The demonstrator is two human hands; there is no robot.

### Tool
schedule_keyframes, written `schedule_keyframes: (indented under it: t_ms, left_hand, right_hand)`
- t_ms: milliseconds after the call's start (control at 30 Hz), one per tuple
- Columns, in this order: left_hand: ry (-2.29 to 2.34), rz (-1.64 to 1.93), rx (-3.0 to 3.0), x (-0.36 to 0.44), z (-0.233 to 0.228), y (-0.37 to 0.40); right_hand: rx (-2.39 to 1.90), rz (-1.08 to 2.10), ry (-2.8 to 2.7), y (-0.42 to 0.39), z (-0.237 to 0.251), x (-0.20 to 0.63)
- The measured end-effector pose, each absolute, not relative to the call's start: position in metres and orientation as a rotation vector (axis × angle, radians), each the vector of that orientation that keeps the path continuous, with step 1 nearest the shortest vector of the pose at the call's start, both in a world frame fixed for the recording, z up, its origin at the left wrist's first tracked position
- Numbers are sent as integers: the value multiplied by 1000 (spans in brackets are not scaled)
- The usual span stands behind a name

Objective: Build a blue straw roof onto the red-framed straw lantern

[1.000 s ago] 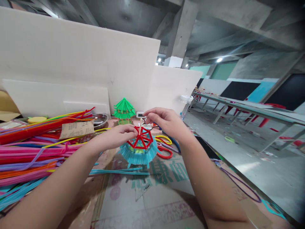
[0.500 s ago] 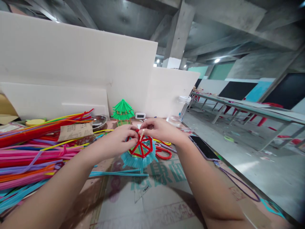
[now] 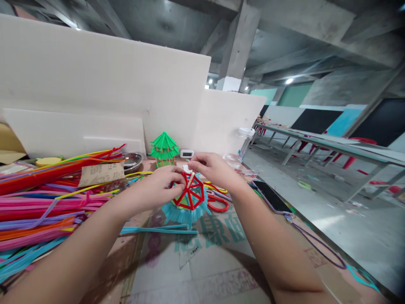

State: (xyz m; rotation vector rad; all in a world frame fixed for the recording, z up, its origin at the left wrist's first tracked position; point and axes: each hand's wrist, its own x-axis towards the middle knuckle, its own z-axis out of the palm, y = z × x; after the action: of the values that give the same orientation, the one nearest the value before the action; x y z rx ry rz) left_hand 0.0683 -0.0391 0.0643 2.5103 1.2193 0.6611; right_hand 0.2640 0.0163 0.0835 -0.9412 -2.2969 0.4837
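A: Delta vs half a second back: right hand (image 3: 211,169) has been raised slightly off the red pipe-cleaner roof frame (image 3: 190,193); left hand (image 3: 161,183) unchanged; model barely shifted.

B: Grip states?

A: Left hand curled, fingertips pinched on the frame's upper left edge by the apex; right hand half closed, thumb and forefinger pinched above the apex, just by the thin pale stick (image 3: 189,180) that stands up from the frame's centre; whether the stick itself is gripped cannot be told.

B: Location of the model?

A: Red frame is seated on a blue fringed pipe-cleaner skirt (image 3: 185,211); both sit on the printed cardboard sheet (image 3: 202,261), centre of the table, between the hands.

B: Surroundings?

A: Small green pipe-cleaner pagoda (image 3: 164,148) behind it, by the white foam board (image 3: 104,84); heap of multicoloured pipe cleaners (image 3: 47,194) to the left; red-handled scissors (image 3: 218,203) just to the right; black phone (image 3: 271,196) further right; clear plastic jar (image 3: 241,145) behind that.
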Motion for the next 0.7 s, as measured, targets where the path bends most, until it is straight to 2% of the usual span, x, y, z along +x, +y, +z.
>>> schedule_keyframes:
  t_ms: [467,700]
  left_hand:
    - [1206,699,2555,71,63,-40]
    - [1203,708,2577,74,66,-43]
  right_hand:
    - [-844,726,-2346,12,83,261]
    - [-902,651,-2348,17,77,260]
